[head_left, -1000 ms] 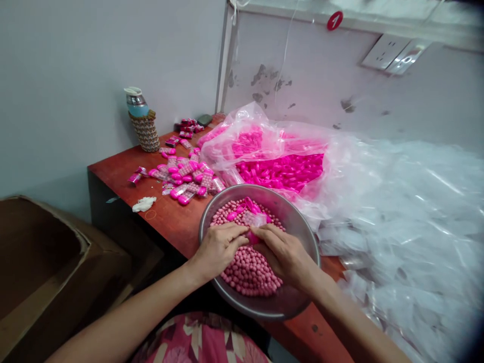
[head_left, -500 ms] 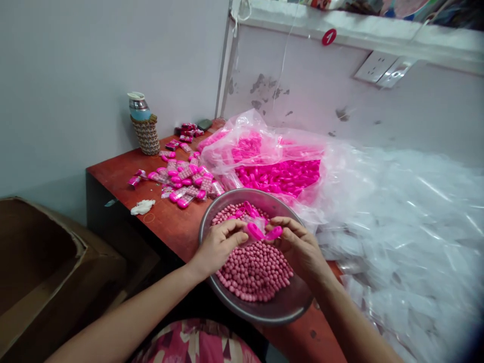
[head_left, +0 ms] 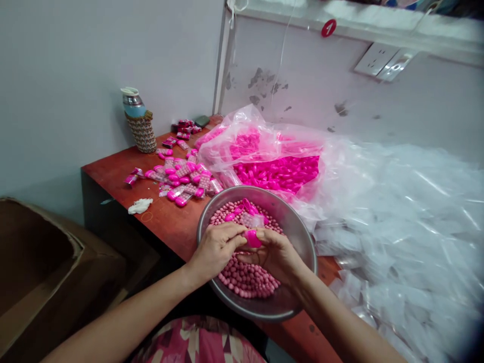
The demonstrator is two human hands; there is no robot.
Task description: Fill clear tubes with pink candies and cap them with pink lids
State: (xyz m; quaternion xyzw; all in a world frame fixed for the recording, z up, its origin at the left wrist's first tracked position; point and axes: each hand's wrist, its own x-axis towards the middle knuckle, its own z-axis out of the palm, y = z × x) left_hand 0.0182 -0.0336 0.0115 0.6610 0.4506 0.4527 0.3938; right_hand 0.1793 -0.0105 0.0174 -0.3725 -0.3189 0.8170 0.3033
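Observation:
My left hand (head_left: 219, 248) and my right hand (head_left: 278, 256) meet over a metal bowl (head_left: 308, 242), both closed around one small pink plastic cap (head_left: 252, 238). The right thumb presses on the cap, while the left fingertips pinch it from the other side. Whether a clear container body is attached is hidden by the fingers. Below them, round pink beads (head_left: 247, 280) fill the bottom of the bowl. Just beyond my fingers, clear plastic containers (head_left: 254, 220) and loose pink caps (head_left: 242, 207) lie on the beads.
Filled, pink-capped containers (head_left: 185, 176) are heaped on the red table (head_left: 113, 169). Behind the bowl lies a plastic bag (head_left: 260, 128) of pink caps; a pile of clear containers (head_left: 408, 227) covers the right side. A flask (head_left: 138, 121) stands at the back left, and a cardboard box (head_left: 94, 262) below.
My hands have drawn together, the right moving left and closing onto the pink cap. The cap, open like a hinged pair before, now shows as one compact piece.

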